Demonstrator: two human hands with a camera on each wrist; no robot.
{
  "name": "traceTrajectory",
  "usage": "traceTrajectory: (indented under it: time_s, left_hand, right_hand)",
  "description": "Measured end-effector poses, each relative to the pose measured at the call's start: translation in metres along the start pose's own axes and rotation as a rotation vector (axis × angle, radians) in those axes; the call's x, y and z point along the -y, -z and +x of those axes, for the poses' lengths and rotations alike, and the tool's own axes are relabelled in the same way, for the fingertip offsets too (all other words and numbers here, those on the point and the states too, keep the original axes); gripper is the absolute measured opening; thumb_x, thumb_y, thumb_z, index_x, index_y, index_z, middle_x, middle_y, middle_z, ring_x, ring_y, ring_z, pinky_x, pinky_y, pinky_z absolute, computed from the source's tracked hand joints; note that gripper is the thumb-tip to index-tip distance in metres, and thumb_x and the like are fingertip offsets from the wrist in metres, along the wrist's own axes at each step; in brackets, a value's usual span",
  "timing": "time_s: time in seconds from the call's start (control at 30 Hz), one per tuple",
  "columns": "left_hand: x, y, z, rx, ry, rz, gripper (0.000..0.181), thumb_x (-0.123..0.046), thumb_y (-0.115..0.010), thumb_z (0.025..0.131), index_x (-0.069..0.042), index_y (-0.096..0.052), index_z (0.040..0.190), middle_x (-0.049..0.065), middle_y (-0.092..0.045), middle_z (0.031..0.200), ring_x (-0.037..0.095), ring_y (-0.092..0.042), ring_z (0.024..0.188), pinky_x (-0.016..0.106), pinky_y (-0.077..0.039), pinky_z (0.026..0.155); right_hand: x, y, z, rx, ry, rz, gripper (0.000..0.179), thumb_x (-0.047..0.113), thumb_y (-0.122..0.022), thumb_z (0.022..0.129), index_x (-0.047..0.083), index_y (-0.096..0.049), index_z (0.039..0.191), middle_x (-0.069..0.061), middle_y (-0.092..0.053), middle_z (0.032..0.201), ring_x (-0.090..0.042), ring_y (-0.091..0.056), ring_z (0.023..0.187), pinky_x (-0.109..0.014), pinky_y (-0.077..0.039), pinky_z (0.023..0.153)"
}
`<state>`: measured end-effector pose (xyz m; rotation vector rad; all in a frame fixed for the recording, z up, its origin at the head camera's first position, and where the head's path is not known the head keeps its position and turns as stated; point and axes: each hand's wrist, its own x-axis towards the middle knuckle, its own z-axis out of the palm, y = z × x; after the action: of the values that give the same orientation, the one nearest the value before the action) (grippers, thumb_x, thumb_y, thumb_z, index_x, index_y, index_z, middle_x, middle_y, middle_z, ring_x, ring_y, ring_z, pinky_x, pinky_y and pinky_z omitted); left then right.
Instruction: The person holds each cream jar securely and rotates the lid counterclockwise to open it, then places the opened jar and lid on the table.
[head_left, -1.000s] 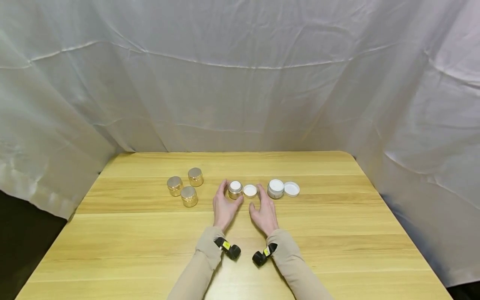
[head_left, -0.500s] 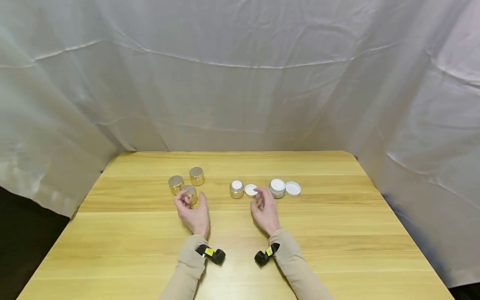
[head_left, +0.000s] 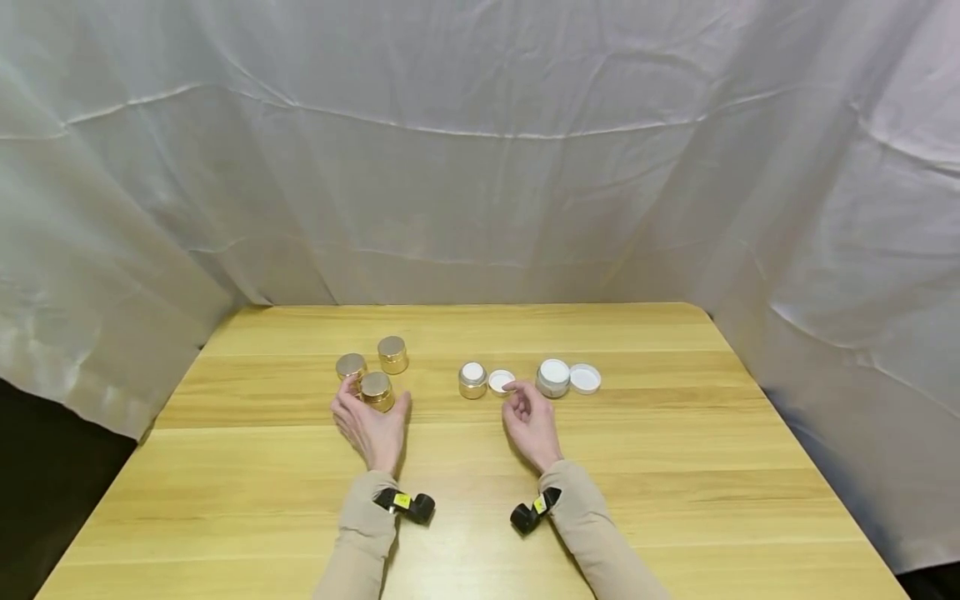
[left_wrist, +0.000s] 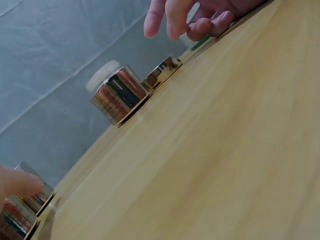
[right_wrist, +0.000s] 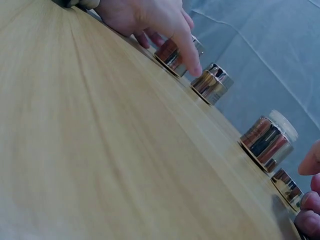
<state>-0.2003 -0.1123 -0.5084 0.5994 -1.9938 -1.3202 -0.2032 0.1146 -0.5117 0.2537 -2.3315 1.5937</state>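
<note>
My left hand (head_left: 372, 431) reaches around the nearest of three capped gold jars, the front jar (head_left: 377, 392). Its fingers lie along the jar's left side, while the thumb stands a little apart on the right. My right hand (head_left: 532, 429) hovers with loosely curled fingers and holds nothing. Just beyond its fingertips is a small lid (head_left: 501, 382), white inside and turned upward. Left of that lid stands an uncapped gold jar (head_left: 472, 380) with a white top, also seen from the side as a gold jar (left_wrist: 120, 92) in the left wrist view.
Behind the front jar stand a left gold jar (head_left: 350, 367) and a back gold jar (head_left: 392, 355). A silver-grey jar (head_left: 552, 378) with a white top is right of centre, beside a white lid (head_left: 585, 378). Pale curtains (head_left: 480, 208) enclose the wooden table (head_left: 675, 467).
My left hand has left the uncapped gold jar and moved left to the front capped jar. The right hand's fingers have curled in, with the hand staying near the small lid.
</note>
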Motion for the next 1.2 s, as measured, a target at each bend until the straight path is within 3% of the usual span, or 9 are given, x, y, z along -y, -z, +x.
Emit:
traceTrajectory:
  time_s: [0.17, 0.5, 0.7, 0.8, 0.93, 1.2]
  left_hand:
    - [0.001, 0.001, 0.002, -0.008, -0.031, 0.109, 0.081, -0.012, -0.086, 0.072, -0.008, -0.04, 0.139, 0.021, -0.053, 0.127, 0.041, -0.048, 0.123, 0.058, -0.034, 0.112]
    - [0.002, -0.001, 0.004, 0.007, -0.029, 0.118, 0.074, -0.001, -0.081, 0.074, -0.01, -0.042, 0.135, 0.018, -0.061, 0.128, 0.042, -0.055, 0.123, 0.056, -0.034, 0.112]
    - [0.002, 0.0, 0.004, 0.03, -0.009, 0.111, 0.077, -0.001, -0.082, 0.073, -0.011, -0.04, 0.137, 0.022, -0.066, 0.129, 0.044, -0.057, 0.122, 0.054, -0.032, 0.114]
    - [0.001, 0.0, 0.004, 0.033, 0.024, 0.043, 0.08, 0.0, -0.082, 0.072, -0.013, -0.04, 0.138, 0.02, -0.068, 0.125, 0.042, -0.06, 0.117, 0.054, -0.039, 0.11]
    - [0.002, 0.0, 0.003, 0.017, 0.08, -0.112, 0.081, 0.005, -0.078, 0.068, -0.013, -0.041, 0.138, 0.016, -0.067, 0.113, 0.035, -0.064, 0.106, 0.05, -0.049, 0.1]
    - [0.0, 0.0, 0.002, -0.015, 0.151, -0.311, 0.084, 0.01, -0.078, 0.063, -0.011, -0.043, 0.136, -0.004, -0.054, 0.094, 0.011, -0.062, 0.089, 0.013, -0.055, 0.081]
  right_hand:
    - [0.001, 0.0, 0.001, 0.006, -0.008, -0.003, 0.027, -0.007, -0.063, 0.084, 0.0, -0.067, 0.11, -0.012, -0.061, 0.08, -0.004, -0.048, 0.065, -0.013, -0.041, 0.055]
    - [0.001, 0.0, 0.001, 0.009, -0.009, 0.0, 0.029, -0.009, -0.063, 0.084, 0.0, -0.067, 0.111, -0.014, -0.062, 0.082, -0.003, -0.048, 0.066, -0.011, -0.04, 0.056]
    - [0.028, 0.001, -0.003, -0.009, -0.065, -0.009, 0.029, -0.014, -0.061, 0.084, -0.007, -0.065, 0.112, -0.022, -0.061, 0.084, -0.006, -0.046, 0.067, -0.008, -0.035, 0.056]
    - [0.035, 0.002, -0.004, -0.013, -0.063, -0.011, 0.028, -0.015, -0.06, 0.084, -0.009, -0.064, 0.111, -0.023, -0.061, 0.084, -0.005, -0.046, 0.066, -0.008, -0.035, 0.056]
    - [0.025, 0.0, -0.002, -0.011, -0.088, -0.012, 0.029, -0.016, -0.06, 0.083, -0.009, -0.064, 0.112, -0.024, -0.061, 0.085, -0.008, -0.046, 0.066, -0.008, -0.035, 0.056]
    - [0.006, -0.003, 0.001, -0.002, -0.086, -0.004, 0.031, -0.011, -0.064, 0.085, -0.001, -0.067, 0.114, -0.019, -0.063, 0.087, -0.006, -0.046, 0.068, -0.008, -0.036, 0.057]
